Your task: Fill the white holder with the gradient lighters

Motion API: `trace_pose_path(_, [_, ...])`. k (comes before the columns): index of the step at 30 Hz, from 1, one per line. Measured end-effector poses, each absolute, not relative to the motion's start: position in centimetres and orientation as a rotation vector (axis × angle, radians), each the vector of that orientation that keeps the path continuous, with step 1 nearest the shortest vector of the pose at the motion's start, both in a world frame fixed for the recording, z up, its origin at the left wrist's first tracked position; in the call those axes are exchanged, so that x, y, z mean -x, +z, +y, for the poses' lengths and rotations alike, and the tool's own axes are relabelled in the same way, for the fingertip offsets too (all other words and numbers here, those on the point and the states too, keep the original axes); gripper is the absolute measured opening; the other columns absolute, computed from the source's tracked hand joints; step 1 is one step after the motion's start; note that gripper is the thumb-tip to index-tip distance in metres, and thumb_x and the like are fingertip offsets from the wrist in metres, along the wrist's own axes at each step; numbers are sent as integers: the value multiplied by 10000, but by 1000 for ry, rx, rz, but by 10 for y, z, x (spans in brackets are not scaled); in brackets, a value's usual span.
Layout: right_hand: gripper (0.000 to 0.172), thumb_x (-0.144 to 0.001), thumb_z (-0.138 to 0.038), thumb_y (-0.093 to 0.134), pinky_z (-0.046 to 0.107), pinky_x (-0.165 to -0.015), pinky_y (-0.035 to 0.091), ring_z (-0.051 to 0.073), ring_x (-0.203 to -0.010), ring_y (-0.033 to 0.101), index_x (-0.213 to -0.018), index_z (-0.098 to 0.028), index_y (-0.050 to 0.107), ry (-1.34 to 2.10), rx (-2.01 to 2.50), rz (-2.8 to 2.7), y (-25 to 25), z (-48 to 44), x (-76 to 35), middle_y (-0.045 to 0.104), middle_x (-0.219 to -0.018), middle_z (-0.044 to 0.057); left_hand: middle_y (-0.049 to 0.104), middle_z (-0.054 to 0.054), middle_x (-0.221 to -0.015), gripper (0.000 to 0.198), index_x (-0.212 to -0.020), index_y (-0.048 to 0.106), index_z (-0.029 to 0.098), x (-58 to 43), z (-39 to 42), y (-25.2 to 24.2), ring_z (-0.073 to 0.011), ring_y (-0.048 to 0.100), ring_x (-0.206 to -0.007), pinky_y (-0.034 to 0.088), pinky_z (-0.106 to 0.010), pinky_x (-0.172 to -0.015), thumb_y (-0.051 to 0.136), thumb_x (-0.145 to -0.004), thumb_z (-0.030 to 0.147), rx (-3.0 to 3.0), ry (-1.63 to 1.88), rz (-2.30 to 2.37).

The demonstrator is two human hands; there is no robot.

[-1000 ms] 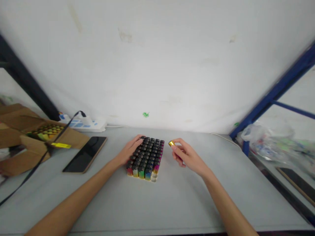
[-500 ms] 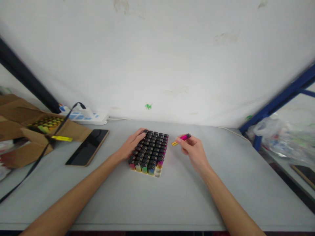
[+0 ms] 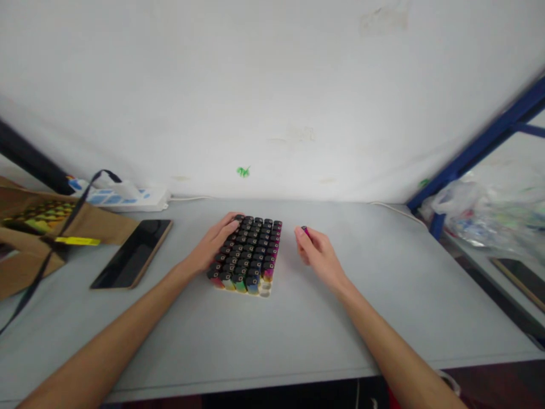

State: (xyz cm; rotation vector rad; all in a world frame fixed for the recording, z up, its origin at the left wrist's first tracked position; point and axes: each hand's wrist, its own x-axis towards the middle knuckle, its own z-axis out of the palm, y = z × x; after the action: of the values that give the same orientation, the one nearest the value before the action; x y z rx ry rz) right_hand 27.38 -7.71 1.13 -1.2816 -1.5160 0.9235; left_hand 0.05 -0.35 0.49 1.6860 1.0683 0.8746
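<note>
Rows of lighters (image 3: 244,250) with black tops and shiny coloured bodies stand upright in a pale tray (image 3: 264,293). At the tray's near right corner a couple of round slots show no lighter. My left hand (image 3: 212,248) is closed around the far left side of the block, its thumb over the black tops. To the right of the tray, my right hand (image 3: 320,254) pinches a magenta lighter (image 3: 305,229), raised over the table and apart from the tray. Most of that lighter is hidden behind my fingers; its dark end points upward.
Left of the tray lies a dark phone (image 3: 133,254). An open cardboard box (image 3: 108,222) with more lighters stands at the far left, a black strap (image 3: 79,204) across it. Behind is a white power strip (image 3: 155,200). Plastic bags (image 3: 464,207) lie beyond the blue frame (image 3: 468,162).
The lighter in my right hand has turned from lying slanted, gold end to the left, to more upright with its dark end up. My left hand stays on the block. The view has shifted.
</note>
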Motion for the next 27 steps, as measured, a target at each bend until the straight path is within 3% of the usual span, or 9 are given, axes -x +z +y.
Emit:
trace_pose_path(8, [384, -889, -447, 521, 291, -559, 245, 133, -573, 352, -597, -251, 368, 749, 1500, -1484, 4, -77, -269, 335, -586, -45, 723, -62, -1299, 527, -1316, 642, 219, -2, -6, 8, -320, 614, -1252, 438, -420, -1157, 477, -1017, 620, -1731, 891, 1074])
trace_pose_path(16, [481, -1010, -657, 529, 276, -579, 343, 141, -599, 430, -760, -250, 469, 762, 1415, -1557, 7, -80, -272, 459, -632, -56, 717, -52, -1285, 500, -1284, 641, 225, 0, -4, 5, -304, 624, -1243, 437, -400, -1145, 457, -1037, 618, -1747, 883, 1075])
trace_pose_path(21, [380, -1085, -573, 480, 299, -681, 469, 170, -685, 593, -917, -243, 566, 773, 1313, -1681, 21, -86, -280, 659, -789, 6, 712, -49, -1256, 493, -1296, 638, 223, -1, -6, 6, -300, 620, -1241, 433, -403, -1153, 461, -1037, 603, -1757, 885, 1068])
trace_pose_path(24, [379, -1062, -547, 560, 335, -779, 501, 206, -812, 626, -866, -229, 626, 538, 1275, -1801, 33, -90, -284, 672, -880, 54, 703, -52, -1259, 500, -1313, 632, 217, -2, -7, 8, -299, 608, -1235, 432, -404, -1148, 452, -1041, 596, -1770, 877, 1059])
trace_pose_path(27, [454, -1032, -563, 617, 323, -702, 475, 187, -723, 566, -733, -221, 632, 409, 1282, -1883, 42, -94, -287, 618, -785, 41, 706, -49, -1225, 511, -1306, 634, 215, -2, -7, 8, -298, 614, -1212, 441, -407, -1134, 441, -1041, 608, -1781, 869, 1062])
